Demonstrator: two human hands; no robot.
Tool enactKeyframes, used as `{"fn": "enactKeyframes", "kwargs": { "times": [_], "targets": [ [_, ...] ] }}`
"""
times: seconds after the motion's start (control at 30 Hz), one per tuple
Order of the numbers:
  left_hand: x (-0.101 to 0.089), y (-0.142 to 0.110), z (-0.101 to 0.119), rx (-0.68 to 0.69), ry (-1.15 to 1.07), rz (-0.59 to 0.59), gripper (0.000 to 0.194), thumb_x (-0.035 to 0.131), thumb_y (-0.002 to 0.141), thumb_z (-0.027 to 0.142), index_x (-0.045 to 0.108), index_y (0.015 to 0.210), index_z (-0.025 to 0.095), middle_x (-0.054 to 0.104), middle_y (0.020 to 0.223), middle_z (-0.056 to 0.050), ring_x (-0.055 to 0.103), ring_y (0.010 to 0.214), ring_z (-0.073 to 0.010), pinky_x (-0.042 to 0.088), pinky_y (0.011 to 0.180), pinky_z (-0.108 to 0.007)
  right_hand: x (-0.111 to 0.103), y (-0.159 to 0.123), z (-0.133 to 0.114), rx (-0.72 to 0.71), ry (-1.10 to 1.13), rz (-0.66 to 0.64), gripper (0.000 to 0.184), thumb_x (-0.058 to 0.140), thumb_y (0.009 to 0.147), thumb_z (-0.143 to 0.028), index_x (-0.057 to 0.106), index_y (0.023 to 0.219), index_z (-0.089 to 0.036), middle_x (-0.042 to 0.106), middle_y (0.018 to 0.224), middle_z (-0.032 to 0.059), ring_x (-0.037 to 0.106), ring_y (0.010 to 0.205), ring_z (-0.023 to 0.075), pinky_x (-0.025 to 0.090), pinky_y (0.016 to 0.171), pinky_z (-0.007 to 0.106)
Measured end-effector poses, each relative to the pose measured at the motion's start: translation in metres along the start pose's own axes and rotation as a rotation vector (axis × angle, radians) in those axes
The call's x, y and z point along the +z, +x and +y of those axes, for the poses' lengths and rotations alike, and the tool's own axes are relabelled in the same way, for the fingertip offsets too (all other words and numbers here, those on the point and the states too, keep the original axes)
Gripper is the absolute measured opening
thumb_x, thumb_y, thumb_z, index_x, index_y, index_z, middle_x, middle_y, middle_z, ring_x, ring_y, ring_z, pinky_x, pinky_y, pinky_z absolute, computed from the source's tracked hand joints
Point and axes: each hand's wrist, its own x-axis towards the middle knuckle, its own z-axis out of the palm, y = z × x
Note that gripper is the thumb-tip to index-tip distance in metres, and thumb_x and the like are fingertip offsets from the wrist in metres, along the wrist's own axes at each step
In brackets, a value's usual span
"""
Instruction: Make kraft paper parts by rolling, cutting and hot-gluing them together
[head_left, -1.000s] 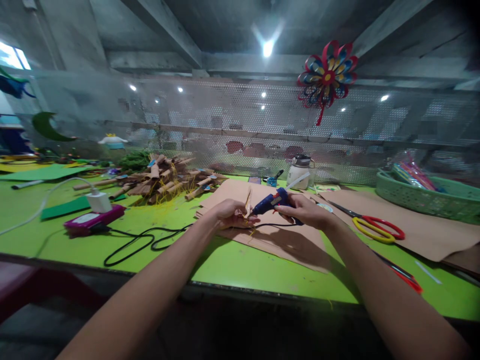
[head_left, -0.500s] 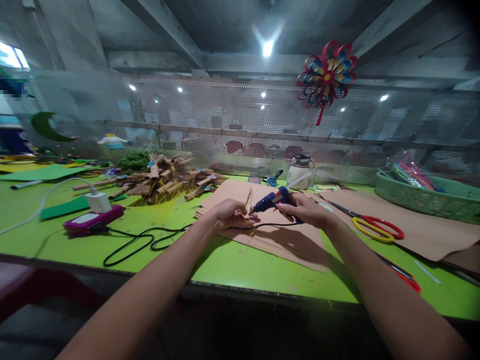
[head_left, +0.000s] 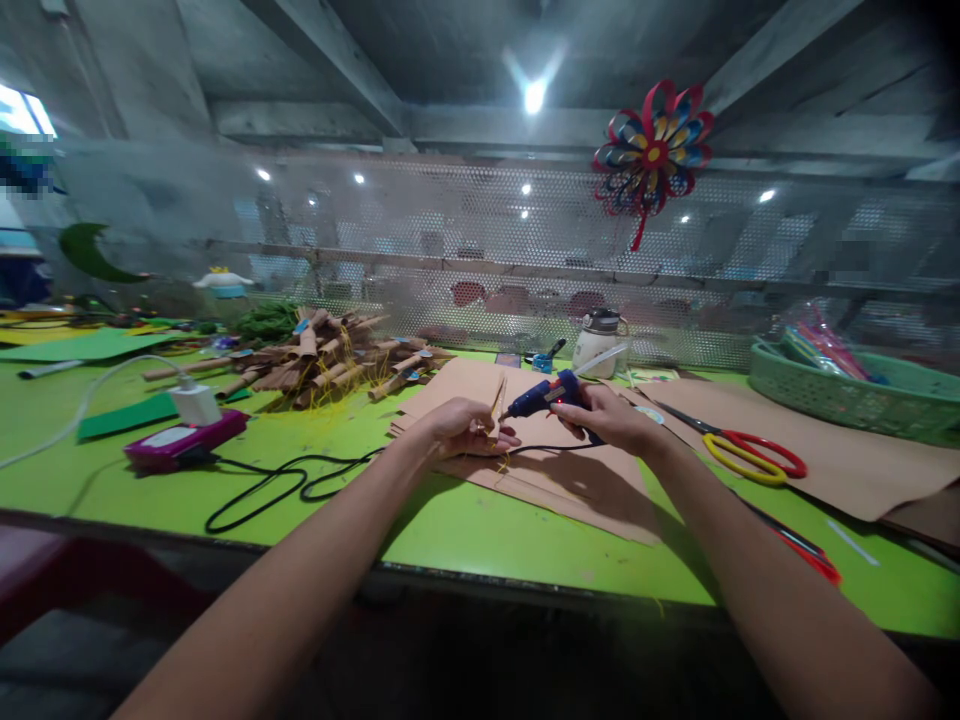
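Observation:
My right hand [head_left: 600,415] is closed around the handle of a blue hot glue gun [head_left: 534,399], with a pale glue stick [head_left: 600,360] poking out of its back end. The gun's nozzle points left, close to a small folded piece of brown paper [head_left: 498,400] pinched in my left hand [head_left: 466,428]. Yellow string [head_left: 504,463] hangs below the left fingers. Whether the nozzle touches the paper is hard to tell. Both hands are above a stack of brown kraft paper [head_left: 555,500] on the green table.
A heap of rolled brown paper pieces [head_left: 322,365] with yellow strings lies back left. The gun's black cord [head_left: 300,478] runs to a purple power strip [head_left: 184,440]. Red-and-yellow scissors [head_left: 742,455], a red-handled tool [head_left: 806,545] and a green basket [head_left: 847,385] are at right.
The glue gun's nozzle has shifted very slightly beside the paper piece. My left hand keeps its hold and has barely moved.

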Motion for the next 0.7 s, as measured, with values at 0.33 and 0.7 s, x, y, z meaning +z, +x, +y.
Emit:
{"fn": "enactKeyframes", "kwargs": {
  "times": [0.33, 0.7],
  "targets": [
    [-0.0006, 0.0004, -0.0003, -0.016, -0.041, 0.021, 0.026, 0.048, 0.064, 0.002, 0.054, 0.089, 0.002, 0.068, 0.088, -0.022, 0.068, 0.086, -0.0264, 0.057, 0.077, -0.031, 0.0005, -0.0020, -0.0006, 0.002, -0.004, -0.067, 0.031, 0.054, 0.084, -0.045, 0.050, 0.083, -0.015, 0.049, 0.062, -0.0009, 0.044, 0.052, 0.0090, 0.036, 0.049, 0.024],
    [-0.0032, 0.0007, 0.0002, 0.003, -0.104, -0.029, 0.021, 0.046, 0.064, 0.001, 0.049, 0.084, 0.006, 0.067, 0.088, -0.024, 0.067, 0.090, -0.0270, 0.054, 0.083, -0.038, -0.0011, -0.0038, -0.0038, 0.014, 0.020, -0.111, 0.030, 0.056, 0.083, -0.044, 0.052, 0.081, -0.015, 0.051, 0.063, -0.0004, 0.045, 0.053, 0.0090, 0.036, 0.050, 0.024]
  ]
}}
